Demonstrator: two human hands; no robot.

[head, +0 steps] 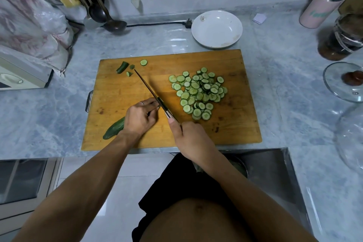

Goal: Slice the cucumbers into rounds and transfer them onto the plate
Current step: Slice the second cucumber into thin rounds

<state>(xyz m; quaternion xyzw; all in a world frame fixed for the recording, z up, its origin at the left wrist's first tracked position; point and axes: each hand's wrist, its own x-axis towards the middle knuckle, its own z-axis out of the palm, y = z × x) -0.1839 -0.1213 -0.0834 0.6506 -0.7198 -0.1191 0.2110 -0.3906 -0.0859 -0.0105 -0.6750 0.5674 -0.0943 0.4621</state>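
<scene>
Cucumber (114, 128) lay diagonally at the near-left corner of the cutting board (231, 131), stem end hanging over the board edge, most of its length hidden under the left hand (139, 118). That hand was clamped over it with fingers curled, knuckles toward the blade: looks like a guide grip so the slices come off even and the fingertips stay tucked. Ring visible on one finger.

Right hand (191, 139) wrapped the handle of the knife (151, 92), thumb laid along the top near the bolster for control. Blade ran diagonally away from the body, tip up near the offcuts; I couldn't tell whether the edge was touching the cucumber or just beside the fingers.

Pile of rounds (198, 92) sat pushed to the right half of the board, probably to keep the cutting lane free. Stub end (122, 67) and small trimmings (129, 74) parked at the far-left corner, one stray round (143, 62) next to them.

Plate (217, 29) was past the far edge of the board, bare of cucumber, so transfer not started. Both forearms reached in from below, left crossing inward, right nearly straight
</scene>
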